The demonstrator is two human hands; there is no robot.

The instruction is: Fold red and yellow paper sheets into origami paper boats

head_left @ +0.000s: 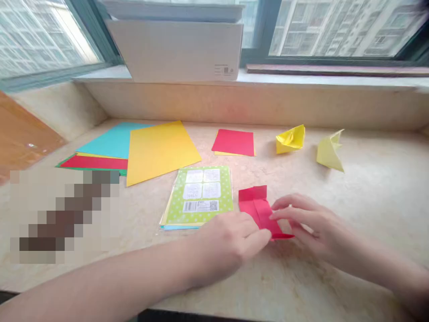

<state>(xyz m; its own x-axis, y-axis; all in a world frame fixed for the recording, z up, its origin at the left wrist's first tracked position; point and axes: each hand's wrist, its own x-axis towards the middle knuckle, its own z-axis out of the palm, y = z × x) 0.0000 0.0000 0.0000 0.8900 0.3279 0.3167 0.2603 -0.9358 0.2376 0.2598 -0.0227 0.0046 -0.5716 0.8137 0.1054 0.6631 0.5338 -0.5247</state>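
A folded sheet of red paper [252, 207] lies on the counter, creased, with its far flap raised and a near edge folded up. My left hand [231, 239] is closed at its left side, the thumb pressing on the near part; the other fingertips are hidden behind the hand. From the right, my right hand [310, 221] grips the paper's right side with bent fingers. Just beyond my left hand sits a green dotted packet [208, 194] of paper in a clear sleeve.
A large yellow-orange sheet [161, 152] overlaps a stack with a blue sheet [107, 138] at left. Red squares [233, 142] lie farther back. Two folded shapes, one yellow [290, 140] and one pale yellow [329, 152], stand at right. A white box [177, 51] rests on the sill.
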